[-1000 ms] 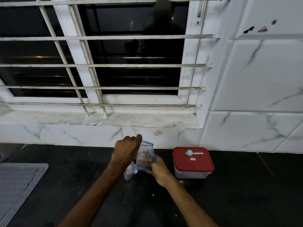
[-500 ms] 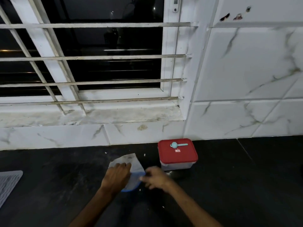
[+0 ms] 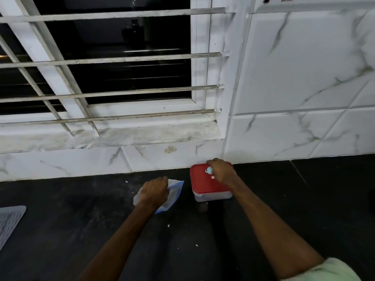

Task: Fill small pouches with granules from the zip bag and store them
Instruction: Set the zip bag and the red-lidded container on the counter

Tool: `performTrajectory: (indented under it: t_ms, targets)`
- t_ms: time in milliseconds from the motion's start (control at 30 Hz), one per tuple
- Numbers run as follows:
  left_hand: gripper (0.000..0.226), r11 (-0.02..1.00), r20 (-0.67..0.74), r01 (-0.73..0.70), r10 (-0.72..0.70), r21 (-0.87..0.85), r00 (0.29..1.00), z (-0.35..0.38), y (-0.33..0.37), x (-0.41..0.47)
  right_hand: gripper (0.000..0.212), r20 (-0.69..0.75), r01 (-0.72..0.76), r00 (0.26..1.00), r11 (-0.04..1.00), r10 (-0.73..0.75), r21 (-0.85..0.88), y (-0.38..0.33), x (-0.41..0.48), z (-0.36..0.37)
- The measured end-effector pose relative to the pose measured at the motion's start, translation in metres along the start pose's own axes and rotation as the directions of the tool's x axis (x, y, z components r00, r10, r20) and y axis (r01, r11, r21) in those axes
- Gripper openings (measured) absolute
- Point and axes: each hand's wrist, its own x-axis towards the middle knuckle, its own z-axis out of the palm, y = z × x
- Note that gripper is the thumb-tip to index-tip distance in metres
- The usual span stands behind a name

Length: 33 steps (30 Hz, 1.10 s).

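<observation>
Both your arms reach forward from the bottom of the view, bare to the elbow, the right one showing a pale green sleeve (image 3: 334,269) at its upper end. Your left forearm (image 3: 113,246) angles up and to the right. Your left hand (image 3: 155,192) lies knuckles up, low on the bench (image 3: 81,230), its fingers (image 3: 163,180) curled over the upper edge of the zip bag (image 3: 175,192) and holding it down. Your right forearm (image 3: 269,222) runs up and to the left, reaching further than the left. Your right hand (image 3: 222,171) sits palm down, wrist nearly straight, and appears to close on the handle of the teal scoop (image 3: 209,170), though the hand itself hides the grip.
</observation>
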Motion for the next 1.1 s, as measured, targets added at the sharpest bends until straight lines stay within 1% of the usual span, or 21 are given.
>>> performTrajectory:
  t_ms: [67, 233, 300, 367, 433, 467, 500, 567, 667, 733, 800, 933, 1000, 1067, 1100]
  targets:
    - [0.032, 1.000, -0.001, -0.015, 0.015, -0.002, 1.000, 0.002, 0.006, 0.000, 0.036, -0.027, 0.011, 1.000, 0.999, -0.011, -0.034, 0.004, -0.002, 0.009]
    - [0.037, 0.998, -0.017, -0.023, 0.024, 0.051, 1.000, 0.000, 0.017, -0.007, 0.026, -0.112, 0.007, 0.993, 0.989, -0.024, -0.147, 0.002, -0.011, 0.016]
    - [0.038, 0.998, -0.023, -0.015, 0.016, 0.060, 1.000, 0.003, 0.021, -0.011, 0.026, -0.152, -0.017, 0.988, 0.996, 0.004, -0.085, -0.006, -0.020, 0.013]
    - [0.038, 0.998, -0.017, 0.003, -0.002, 0.058, 1.000, 0.008, 0.025, -0.016, 0.025, -0.238, -0.014, 0.971, 0.999, 0.025, 0.047, -0.020, -0.034, 0.011]
    - [0.038, 0.999, 0.003, 0.028, -0.029, 0.041, 1.000, 0.015, 0.027, -0.022, 0.025, -0.304, 0.046, 0.953, 0.992, -0.009, 0.114, -0.039, -0.057, 0.014]
    - [0.038, 0.999, 0.011, 0.039, -0.040, 0.028, 0.999, 0.018, 0.028, -0.024, 0.026, -0.303, 0.084, 0.952, 0.988, -0.042, 0.126, -0.048, -0.069, 0.019]
    - [0.038, 0.999, 0.016, 0.044, -0.044, 0.022, 0.999, 0.021, 0.030, -0.028, 0.026, -0.282, 0.116, 0.957, 0.984, -0.074, 0.134, -0.056, -0.082, 0.025]
    - [0.039, 0.999, 0.018, 0.039, -0.039, 0.036, 0.999, 0.027, 0.030, -0.034, 0.029, -0.191, 0.122, 0.977, 0.983, -0.095, 0.138, -0.067, -0.105, 0.043]
    - [0.043, 0.997, 0.019, 0.024, -0.025, 0.070, 1.000, 0.032, 0.021, -0.042, 0.030, -0.016, 0.052, 0.999, 0.995, -0.050, 0.090, -0.075, -0.125, 0.071]
    - [0.054, 0.998, 0.033, 0.011, -0.013, 0.067, 0.999, 0.036, 0.009, -0.049, 0.032, 0.092, 0.014, 0.996, 0.999, -0.017, 0.032, -0.075, -0.132, 0.084]
    - [0.061, 0.998, 0.055, 0.006, -0.009, 0.065, 0.998, 0.040, -0.004, -0.058, 0.034, 0.158, -0.012, 0.987, 1.000, 0.011, 0.006, -0.075, -0.138, 0.094]
    - [0.056, 0.999, 0.082, 0.038, -0.040, 0.034, 0.996, 0.047, -0.021, -0.071, 0.036, 0.207, -0.049, 0.977, 0.999, 0.051, -0.016, -0.077, -0.139, 0.109]
    - [0.056, 0.999, 0.093, 0.033, -0.032, -0.005, 0.995, 0.045, -0.022, -0.069, 0.044, 0.222, -0.084, 0.972, 0.996, 0.082, 0.000, -0.080, -0.135, 0.110]
    - [0.060, 1.000, 0.084, 0.002, -0.001, -0.008, 0.997, 0.039, -0.019, -0.064, 0.053, 0.178, -0.103, 0.980, 0.994, 0.094, 0.046, -0.083, -0.129, 0.104]
    - [0.062, 1.000, 0.059, -0.012, 0.013, -0.014, 0.998, 0.036, -0.016, -0.062, 0.054, 0.114, -0.096, 0.990, 0.993, 0.088, 0.070, -0.085, -0.125, 0.098]
